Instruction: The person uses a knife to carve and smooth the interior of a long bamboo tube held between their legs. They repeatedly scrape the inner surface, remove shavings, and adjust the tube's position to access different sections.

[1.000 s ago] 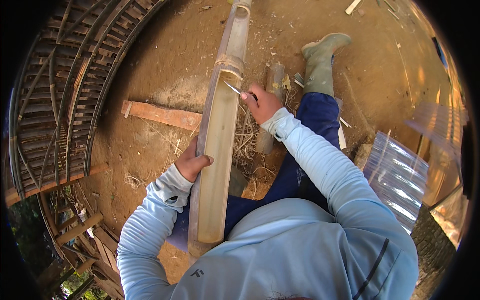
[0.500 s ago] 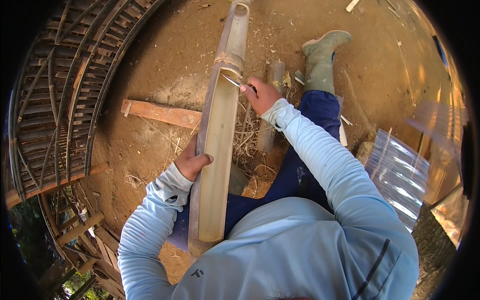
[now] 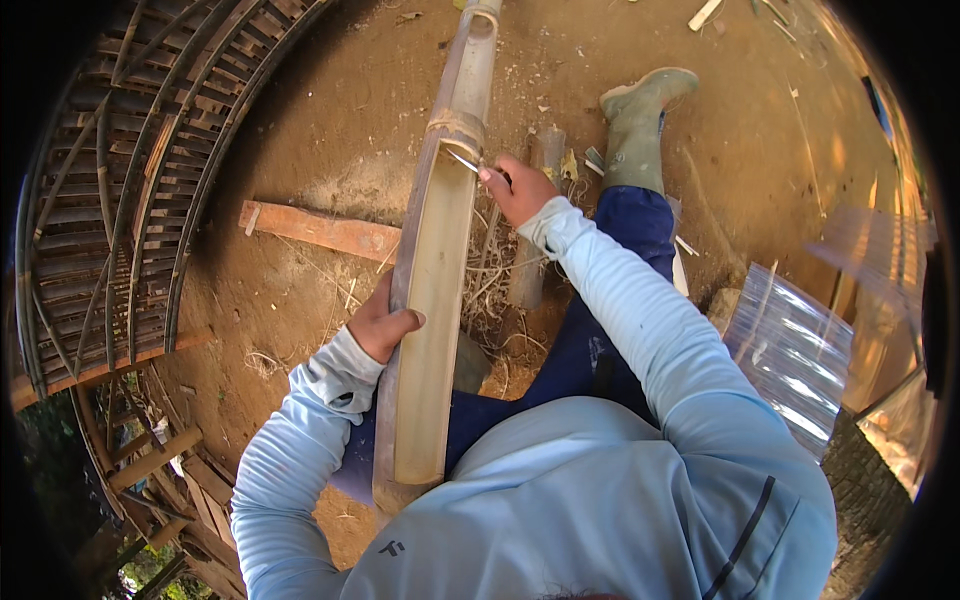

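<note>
A long bamboo pole [image 3: 432, 290] with its upper side cut open into a trough runs from my lap away toward the far ground. A ring-like node crosses it beyond the long near hollow. My left hand [image 3: 383, 322] wraps round the pole's left wall, thumb over the edge. My right hand [image 3: 520, 188] is closed on a knife, mostly hidden in the fist. The knife's thin bright blade [image 3: 462, 160] points left into the hollow, just on the near side of the node. Whether the tip touches the bamboo I cannot tell.
A reddish plank [image 3: 322, 230] lies on the dirt left of the pole. Fibrous shavings [image 3: 490, 270] and a log [image 3: 530, 262] are to its right. A slatted bamboo structure [image 3: 120, 200] stands at left, clear corrugated sheets [image 3: 790, 350] at right. My booted leg [image 3: 637, 135] stretches ahead.
The whole view has shifted very slightly. Both hands keep their places on the pole and the knife, and the blade stays by the node.
</note>
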{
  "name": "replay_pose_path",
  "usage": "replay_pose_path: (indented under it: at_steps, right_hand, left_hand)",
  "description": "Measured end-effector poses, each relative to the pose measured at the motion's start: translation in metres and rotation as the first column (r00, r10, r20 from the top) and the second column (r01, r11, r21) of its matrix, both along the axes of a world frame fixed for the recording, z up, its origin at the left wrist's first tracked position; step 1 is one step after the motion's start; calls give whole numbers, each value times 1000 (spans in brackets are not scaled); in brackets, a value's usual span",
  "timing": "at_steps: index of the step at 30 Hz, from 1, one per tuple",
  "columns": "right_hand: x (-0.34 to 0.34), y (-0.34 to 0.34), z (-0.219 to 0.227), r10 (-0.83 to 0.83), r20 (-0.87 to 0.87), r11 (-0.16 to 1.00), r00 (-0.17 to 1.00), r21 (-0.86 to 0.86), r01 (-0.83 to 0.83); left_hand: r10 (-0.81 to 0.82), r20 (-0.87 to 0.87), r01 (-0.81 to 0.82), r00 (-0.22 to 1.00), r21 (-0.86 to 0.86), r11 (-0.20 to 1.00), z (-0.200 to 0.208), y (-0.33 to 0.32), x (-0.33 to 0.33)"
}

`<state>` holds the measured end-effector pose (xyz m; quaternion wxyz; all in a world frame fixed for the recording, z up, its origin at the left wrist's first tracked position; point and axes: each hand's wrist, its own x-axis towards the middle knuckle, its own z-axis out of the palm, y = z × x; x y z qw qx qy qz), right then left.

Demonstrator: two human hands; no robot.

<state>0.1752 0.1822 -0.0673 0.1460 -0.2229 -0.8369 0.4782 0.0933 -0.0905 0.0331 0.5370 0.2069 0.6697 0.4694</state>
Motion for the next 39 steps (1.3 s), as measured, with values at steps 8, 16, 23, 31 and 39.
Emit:
replay_pose_path:
  at_steps: [8, 16, 23, 31, 39]
  right_hand:
    - [2, 6, 4, 25, 25, 1000, 999, -8, -25]
    - [3, 18, 6, 123, 54, 978, 991, 165, -131]
    - [5, 5, 7, 27, 37, 996, 999, 80, -30]
    - [-2, 2, 6, -32, 93, 999, 995, -10, 34]
    - [24, -9, -23, -125, -160, 975, 979, -204, 91]
  left_hand:
    - [12, 57, -12, 998, -5, 1000, 4, 3, -6]
    - [1, 8, -1, 1000, -25, 1000, 10, 4, -1]
    - [-28, -9, 28, 1000, -17, 999, 2, 2, -2]
    - [-39, -18, 39, 999, -29, 999, 4, 2, -1]
    - [-24, 27, 25, 999, -42, 999, 10, 2, 0]
